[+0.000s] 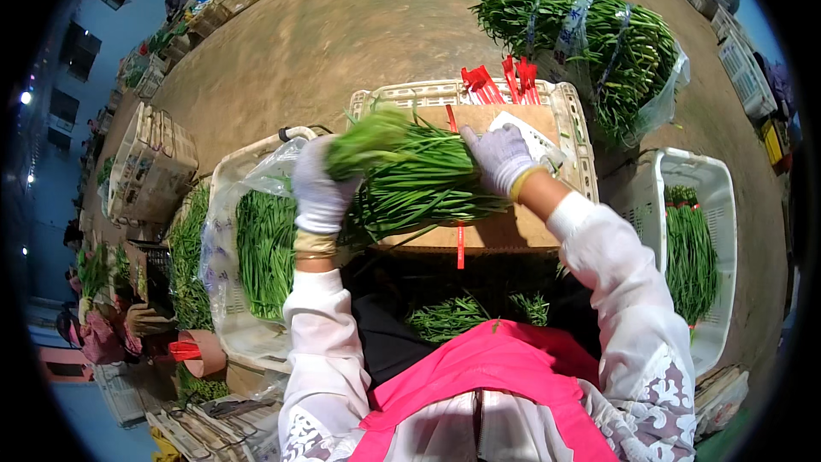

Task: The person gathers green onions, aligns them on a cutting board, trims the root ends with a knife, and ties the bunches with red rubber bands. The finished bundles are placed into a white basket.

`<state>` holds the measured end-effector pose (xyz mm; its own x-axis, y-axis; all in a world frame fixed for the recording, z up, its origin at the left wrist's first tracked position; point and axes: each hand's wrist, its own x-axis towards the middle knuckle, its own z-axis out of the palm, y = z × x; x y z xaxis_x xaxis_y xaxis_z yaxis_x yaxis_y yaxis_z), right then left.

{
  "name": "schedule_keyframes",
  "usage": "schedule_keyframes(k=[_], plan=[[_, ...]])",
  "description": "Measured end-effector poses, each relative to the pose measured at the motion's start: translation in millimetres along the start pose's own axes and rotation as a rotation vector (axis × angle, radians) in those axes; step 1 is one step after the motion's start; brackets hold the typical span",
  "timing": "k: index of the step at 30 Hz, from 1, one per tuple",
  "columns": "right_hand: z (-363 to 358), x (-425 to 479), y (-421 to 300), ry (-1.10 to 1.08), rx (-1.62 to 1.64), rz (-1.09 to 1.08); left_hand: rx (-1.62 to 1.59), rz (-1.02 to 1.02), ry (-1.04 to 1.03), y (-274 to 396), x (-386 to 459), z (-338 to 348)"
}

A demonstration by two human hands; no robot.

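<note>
My left hand [321, 183], in a pale knit glove, grips a small bunch of green leafy stalks [369, 138], blurred by motion. Beneath it, a larger pile of long green stalks [417, 189] lies across a brown board [513, 224]. A red printed strip [460, 247] runs under that pile, both ends showing. My gloved right hand [503, 157] touches the pile's right end, thumb pointing left; whether its fingers close around stalks is hidden. A white flat device [526, 138], perhaps a scale, sits partly behind that hand.
An upturned plastic crate [567, 115] supports the board, with red strips [490, 85] at its far edge. Crates of greens stand left [221, 308] and right [728, 256]. A large taped bundle [590, 38] lies beyond at the right. Stacked crates [154, 170] stand farther left.
</note>
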<state>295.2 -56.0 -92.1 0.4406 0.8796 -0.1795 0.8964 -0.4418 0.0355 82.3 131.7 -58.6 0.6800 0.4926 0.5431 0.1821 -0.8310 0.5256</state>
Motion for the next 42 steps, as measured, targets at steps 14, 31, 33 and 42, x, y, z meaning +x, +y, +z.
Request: schedule_keyframes(k=[14,31,33,42], plan=[[71,-20,-5,0.381,0.142,0.057,0.074,0.433,-0.436,3,-8,83],[10,4,22,0.116,0.104,-0.130,-0.078,0.213,0.223,20,24,1],[14,-8,6,0.080,0.041,-0.038,0.101,0.340,0.229,32,32,10],[134,-56,33,0.847,1.652,0.281,0.358,0.467,-0.119,33,18,98]])
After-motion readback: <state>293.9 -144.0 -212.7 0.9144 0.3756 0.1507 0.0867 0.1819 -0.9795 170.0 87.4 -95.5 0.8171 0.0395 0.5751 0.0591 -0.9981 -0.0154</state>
